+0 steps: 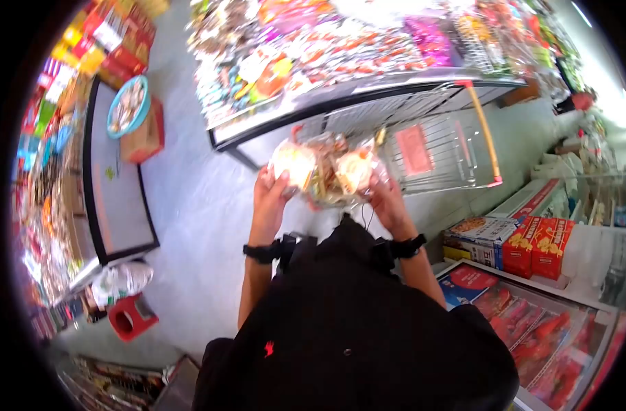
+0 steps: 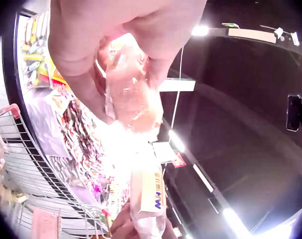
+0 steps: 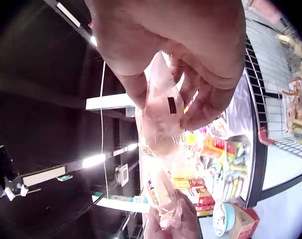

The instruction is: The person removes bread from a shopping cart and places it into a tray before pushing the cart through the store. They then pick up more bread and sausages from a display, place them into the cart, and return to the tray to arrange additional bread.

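Observation:
Over the near end of a wire shopping cart [image 1: 457,147], each hand grips a clear plastic food packet. My left hand [image 1: 270,198] has fingers and thumb round the left packet [image 1: 293,164], whose pale contents show through the film. The right packet [image 1: 354,171], with lettering on it, is held at its outer side by my right hand [image 1: 389,202]. In the left wrist view, the left packet [image 2: 133,99] is pinched between thumb and fingers. The right wrist view shows the right packet [image 3: 163,117] with a small dark mark. More packets [image 3: 296,112] lie in the cart below.
Beyond the cart stands a long display bin [image 1: 326,55] heaped with wrapped snacks. To the left are a blue basin [image 1: 129,106] on a carton [image 1: 143,133] and a red stool [image 1: 132,317]. A freezer [image 1: 532,329] with red boxes [image 1: 539,246] beside it stands close on the right.

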`<state>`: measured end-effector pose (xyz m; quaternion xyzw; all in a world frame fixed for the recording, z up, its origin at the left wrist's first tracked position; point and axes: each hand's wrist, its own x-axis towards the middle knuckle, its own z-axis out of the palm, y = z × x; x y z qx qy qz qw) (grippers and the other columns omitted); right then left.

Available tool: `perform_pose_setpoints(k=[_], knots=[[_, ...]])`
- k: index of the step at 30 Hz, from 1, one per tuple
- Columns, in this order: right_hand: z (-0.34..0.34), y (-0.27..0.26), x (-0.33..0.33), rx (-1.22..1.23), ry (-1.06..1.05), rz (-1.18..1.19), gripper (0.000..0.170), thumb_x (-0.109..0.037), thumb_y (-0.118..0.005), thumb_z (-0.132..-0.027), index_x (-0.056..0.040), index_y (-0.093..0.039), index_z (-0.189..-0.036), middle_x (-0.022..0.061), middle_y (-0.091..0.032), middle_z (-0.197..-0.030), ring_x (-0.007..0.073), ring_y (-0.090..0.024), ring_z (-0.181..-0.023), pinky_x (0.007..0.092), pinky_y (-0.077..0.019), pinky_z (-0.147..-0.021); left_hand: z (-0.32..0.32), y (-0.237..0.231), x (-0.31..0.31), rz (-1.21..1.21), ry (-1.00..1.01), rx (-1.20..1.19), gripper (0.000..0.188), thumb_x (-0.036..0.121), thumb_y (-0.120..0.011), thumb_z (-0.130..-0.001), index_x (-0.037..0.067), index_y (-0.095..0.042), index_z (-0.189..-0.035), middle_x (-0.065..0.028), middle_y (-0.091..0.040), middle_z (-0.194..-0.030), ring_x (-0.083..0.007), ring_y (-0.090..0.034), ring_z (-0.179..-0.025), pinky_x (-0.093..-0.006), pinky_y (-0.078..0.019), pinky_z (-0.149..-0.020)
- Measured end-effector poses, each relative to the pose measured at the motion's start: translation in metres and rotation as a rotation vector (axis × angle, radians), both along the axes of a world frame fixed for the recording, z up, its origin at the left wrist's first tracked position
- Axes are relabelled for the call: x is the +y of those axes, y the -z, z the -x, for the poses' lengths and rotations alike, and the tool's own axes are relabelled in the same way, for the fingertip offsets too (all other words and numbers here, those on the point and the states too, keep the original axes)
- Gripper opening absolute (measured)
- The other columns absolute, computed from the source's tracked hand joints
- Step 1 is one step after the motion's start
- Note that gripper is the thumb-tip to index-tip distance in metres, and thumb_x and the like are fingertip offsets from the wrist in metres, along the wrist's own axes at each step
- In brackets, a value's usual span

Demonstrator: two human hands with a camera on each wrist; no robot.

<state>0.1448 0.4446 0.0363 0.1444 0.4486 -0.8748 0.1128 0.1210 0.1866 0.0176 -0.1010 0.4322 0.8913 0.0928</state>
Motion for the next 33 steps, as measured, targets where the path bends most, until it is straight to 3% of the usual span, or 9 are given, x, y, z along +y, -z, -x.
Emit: perform_pose_setpoints(k=[6,9,10,14,19,23,25,29,33], knots=[[-0.010,-0.020,-0.066,0.064,-0.187,-0.115,0.045,-0.015,-0.058,-0.095,-0.0050,-0.042,-0.136,0.0063,-0.058,-0.124,0.0175,-0.059,-0.111,0.0363,-0.0505,-0.093,-0.033,-0.023,-0.060,0.001,-0.111,-0.010,0.033,0.017,-0.058,-0.095,0.005,-0.054,-0.125,-0.0066,-0.064,-0.118,-0.0136,-0.063,-0.103,-0.0302,-0.0513,-0.087],[-0.005,-0.030,-0.109,0.110,-0.261,-0.125,0.046,-0.015,-0.057,-0.096,-0.0033,-0.041,-0.137,0.0074,-0.058,-0.124,0.0178,-0.059,-0.111,0.0368,-0.0501,-0.093,-0.052,-0.028,-0.092,0.004,-0.194,0.000,0.041,0.015,-0.060,-0.094,0.005,-0.049,-0.133,-0.0045,-0.064,-0.118,-0.0114,-0.063,-0.103,-0.0255,-0.0530,-0.078],[-0.004,-0.032,-0.124,0.120,-0.282,-0.132,0.046,-0.015,-0.057,-0.096,-0.0027,-0.041,-0.137,0.0078,-0.057,-0.124,0.0180,-0.058,-0.112,0.0372,-0.0498,-0.094,-0.057,-0.032,-0.101,0.030,-0.236,0.013,0.039,0.015,-0.059,-0.094,0.004,-0.050,-0.131,-0.0052,-0.064,-0.118,-0.0121,-0.063,-0.104,-0.0272,-0.0524,-0.081],[0.005,-0.045,-0.187,0.109,-0.375,-0.046,0.034,-0.013,-0.057,-0.096,-0.0028,-0.048,-0.127,0.0035,-0.060,-0.115,0.0127,-0.059,-0.105,0.0287,-0.0497,-0.086,-0.078,-0.044,-0.127,0.041,-0.419,-0.007,0.041,0.018,-0.060,-0.094,0.003,-0.051,-0.130,-0.0059,-0.063,-0.119,-0.0140,-0.061,-0.105,-0.0314,-0.0488,-0.089],[0.017,-0.013,-0.243,0.119,-0.464,0.125,0.039,-0.014,-0.057,-0.096,-0.0017,-0.045,-0.131,0.0095,-0.058,-0.125,0.0191,-0.057,-0.116,0.0346,-0.0476,-0.095,-0.098,-0.043,-0.162,0.025,-0.594,-0.054,0.042,0.021,-0.062,-0.093,0.003,-0.051,-0.129,-0.0056,-0.063,-0.119,-0.0144,-0.060,-0.106,-0.0315,-0.0477,-0.091],[0.032,-0.003,-0.288,0.091,-0.615,0.217,0.045,-0.013,-0.059,-0.094,0.0004,-0.044,-0.134,0.0111,-0.057,-0.128,0.0216,-0.058,-0.116,0.0370,-0.0482,-0.099,-0.098,-0.043,-0.189,0.015,-0.736,-0.087,0.040,0.014,-0.062,-0.093,0.003,-0.047,-0.129,-0.0072,-0.062,-0.119,-0.0154,-0.061,-0.105,-0.0312,-0.0501,-0.086],[0.045,0.004,-0.306,0.067,-0.689,0.191,0.046,-0.010,-0.060,-0.093,0.0014,-0.044,-0.135,0.0114,-0.058,-0.127,0.0215,-0.059,-0.115,0.0376,-0.0488,-0.098,-0.096,-0.043,-0.202,0.101,-0.789,-0.112,0.041,0.022,-0.062,-0.093,0.004,-0.051,-0.128,-0.0061,-0.061,-0.120,-0.0140,-0.059,-0.107,-0.0312,-0.0472,-0.091],[0.083,0.020,-0.355,0.093,-0.742,0.007,0.047,-0.002,-0.064,-0.089,0.0023,-0.048,-0.133,0.0086,-0.062,-0.119,0.0173,-0.061,-0.109,0.0327,-0.0499,-0.093,-0.070,-0.032,-0.248,0.145,-0.856,-0.127,0.039,0.019,-0.061,-0.093,0.003,-0.051,-0.126,-0.0070,-0.061,-0.119,-0.0151,-0.059,-0.107,-0.0316,-0.0469,-0.091],[0.126,0.033,-0.411,0.038,-0.697,0.095,0.044,-0.004,-0.065,-0.089,0.0009,-0.050,-0.130,0.0064,-0.062,-0.117,0.0144,-0.060,-0.105,0.0296,-0.0489,-0.089,-0.027,-0.019,-0.299,0.123,-0.876,-0.160,0.036,0.015,-0.059,-0.092,0.002,-0.052,-0.125,-0.0079,-0.061,-0.119,-0.0164,-0.059,-0.107,-0.0327,-0.0457,-0.093]])
